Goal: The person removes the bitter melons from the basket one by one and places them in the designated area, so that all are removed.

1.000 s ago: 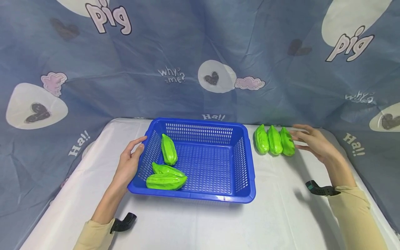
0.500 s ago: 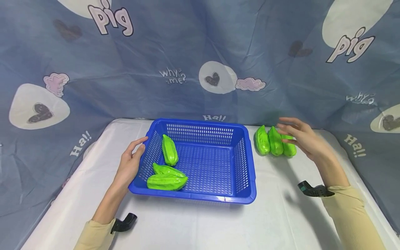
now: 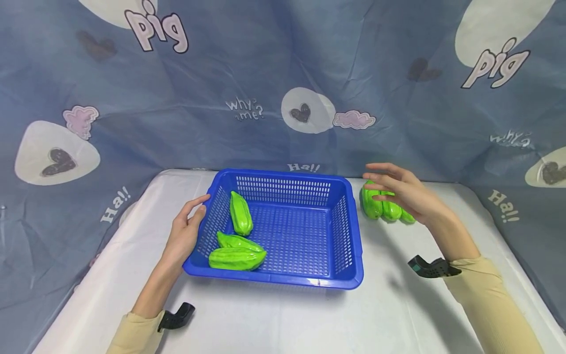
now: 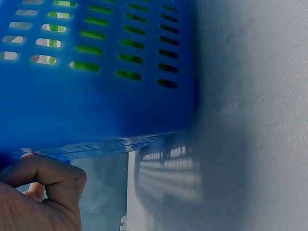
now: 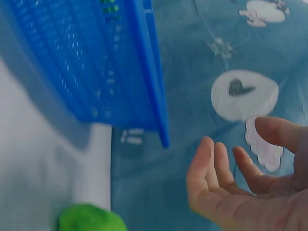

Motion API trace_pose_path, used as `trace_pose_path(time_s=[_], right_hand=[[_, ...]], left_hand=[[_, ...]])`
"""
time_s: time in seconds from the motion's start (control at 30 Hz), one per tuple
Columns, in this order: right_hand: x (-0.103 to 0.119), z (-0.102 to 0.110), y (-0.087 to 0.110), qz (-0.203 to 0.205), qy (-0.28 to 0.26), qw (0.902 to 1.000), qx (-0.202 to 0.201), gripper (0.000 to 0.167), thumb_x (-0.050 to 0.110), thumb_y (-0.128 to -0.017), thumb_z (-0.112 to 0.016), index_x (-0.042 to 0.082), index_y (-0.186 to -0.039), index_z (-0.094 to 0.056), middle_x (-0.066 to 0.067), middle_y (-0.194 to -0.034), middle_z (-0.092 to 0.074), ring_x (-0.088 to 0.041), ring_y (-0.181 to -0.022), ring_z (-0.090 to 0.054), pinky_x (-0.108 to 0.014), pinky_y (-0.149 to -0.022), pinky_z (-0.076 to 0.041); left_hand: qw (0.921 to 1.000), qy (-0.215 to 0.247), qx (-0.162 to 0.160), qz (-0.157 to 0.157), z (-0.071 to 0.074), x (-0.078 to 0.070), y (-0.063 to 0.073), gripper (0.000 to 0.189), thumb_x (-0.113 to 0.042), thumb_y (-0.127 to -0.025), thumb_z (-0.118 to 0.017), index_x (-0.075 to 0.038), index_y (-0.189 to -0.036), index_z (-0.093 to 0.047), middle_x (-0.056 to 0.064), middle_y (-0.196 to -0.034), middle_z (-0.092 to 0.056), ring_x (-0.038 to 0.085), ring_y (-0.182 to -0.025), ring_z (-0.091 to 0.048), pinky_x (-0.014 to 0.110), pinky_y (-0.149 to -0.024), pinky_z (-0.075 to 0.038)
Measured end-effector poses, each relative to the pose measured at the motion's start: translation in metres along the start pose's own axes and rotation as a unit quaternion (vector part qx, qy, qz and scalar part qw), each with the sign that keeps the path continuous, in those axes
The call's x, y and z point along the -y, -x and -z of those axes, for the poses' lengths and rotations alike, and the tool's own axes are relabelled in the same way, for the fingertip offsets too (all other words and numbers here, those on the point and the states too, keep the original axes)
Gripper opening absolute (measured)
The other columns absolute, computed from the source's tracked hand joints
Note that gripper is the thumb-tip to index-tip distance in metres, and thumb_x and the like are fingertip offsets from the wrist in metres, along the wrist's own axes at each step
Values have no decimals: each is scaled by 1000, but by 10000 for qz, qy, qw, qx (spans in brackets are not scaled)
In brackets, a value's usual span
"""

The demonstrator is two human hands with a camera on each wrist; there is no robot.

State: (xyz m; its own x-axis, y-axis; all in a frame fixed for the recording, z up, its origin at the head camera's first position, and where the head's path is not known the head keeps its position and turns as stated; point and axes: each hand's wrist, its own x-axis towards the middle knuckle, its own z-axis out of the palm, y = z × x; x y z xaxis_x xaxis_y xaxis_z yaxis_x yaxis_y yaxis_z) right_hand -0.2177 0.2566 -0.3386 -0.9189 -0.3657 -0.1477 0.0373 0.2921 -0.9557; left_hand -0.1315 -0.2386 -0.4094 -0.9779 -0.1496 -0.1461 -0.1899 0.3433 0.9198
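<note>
In the head view a blue slotted plastic basket (image 3: 274, 279) stands on the white-covered table. My left hand (image 3: 181, 236) holds its left rim, and bent fingers (image 4: 57, 180) show at the rim in the left wrist view. Three glossy green ridged fruits with pointed ends lie in the basket's left part: one upright fruit (image 3: 240, 214) and a front fruit (image 3: 236, 259) overlapping another (image 3: 234, 240). My right hand (image 3: 411, 194) hovers, fingers spread and holding nothing, over a row of three similar green fruits (image 3: 372, 206) right of the basket, partly hiding them.
A blue-grey printed cloth (image 3: 283, 59) hangs behind the table and down its sides. The white tabletop (image 3: 283, 319) extends in front of the basket. Black wrist cameras (image 3: 433, 268) are worn on both wrists.
My right hand has moved left, from beside the rightmost fruit to above the row, with nothing in it. The left hand, basket and fruits stay about where they were.
</note>
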Motion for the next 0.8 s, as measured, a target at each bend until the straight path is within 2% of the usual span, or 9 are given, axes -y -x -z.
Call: trace_pose_path(time_s=[0.07,0.17,0.37,0.6,0.7,0.8], right_hand=[[5,-8,-2,-31,12,9999,108,54,37,-114,-55,11,-160,-42,-10,-160,-50,-3,-125,-67,-25,-99,-59],[10,-19,-5,-52,-15,9996,277,56,36,-114,-55,11,-161,-41,-18,-167,-43,-7,-129,-67,-26,-101,-58],[19,-40,-13,-20,-112,9982,593,54,32,-114,-55,9,-161,-41,-23,-165,-45,-15,-132,-67,-28,-102,-59],[31,-70,-29,11,-346,9949,951,50,25,-113,-54,9,-160,-44,-23,-163,-49,-42,-146,-57,-31,-100,-60],[39,-81,-36,85,-322,9928,1154,50,24,-113,-53,9,-160,-44,-24,-163,-50,-42,-146,-58,-34,-103,-59],[49,-93,-43,97,-278,9907,1329,49,24,-113,-53,10,-160,-46,-22,-164,-50,-39,-144,-60,-42,-108,-58]], left_hand=[[10000,50,-8,-2,0,0,0,52,-47,-117,-37,-31,-167,-39,23,-151,-61,-2,-98,-68,22,-81,-58],[10000,71,-25,24,0,1,-1,52,-46,-117,-37,-31,-167,-39,25,-151,-61,-3,-95,-68,22,-80,-58],[9999,25,-9,108,0,3,-4,52,-45,-118,-37,-32,-168,-38,24,-153,-60,-4,-94,-67,22,-80,-57],[10000,40,-17,83,0,3,-2,52,-46,-117,-37,-32,-167,-39,24,-152,-61,-3,-95,-68,22,-80,-57],[10000,53,-4,79,0,1,-1,52,-47,-117,-37,-32,-167,-39,23,-153,-61,-2,-96,-68,22,-81,-58],[9999,93,12,84,0,0,-2,53,-49,-117,-38,-33,-167,-40,23,-153,-61,-2,-97,-70,22,-82,-58]])
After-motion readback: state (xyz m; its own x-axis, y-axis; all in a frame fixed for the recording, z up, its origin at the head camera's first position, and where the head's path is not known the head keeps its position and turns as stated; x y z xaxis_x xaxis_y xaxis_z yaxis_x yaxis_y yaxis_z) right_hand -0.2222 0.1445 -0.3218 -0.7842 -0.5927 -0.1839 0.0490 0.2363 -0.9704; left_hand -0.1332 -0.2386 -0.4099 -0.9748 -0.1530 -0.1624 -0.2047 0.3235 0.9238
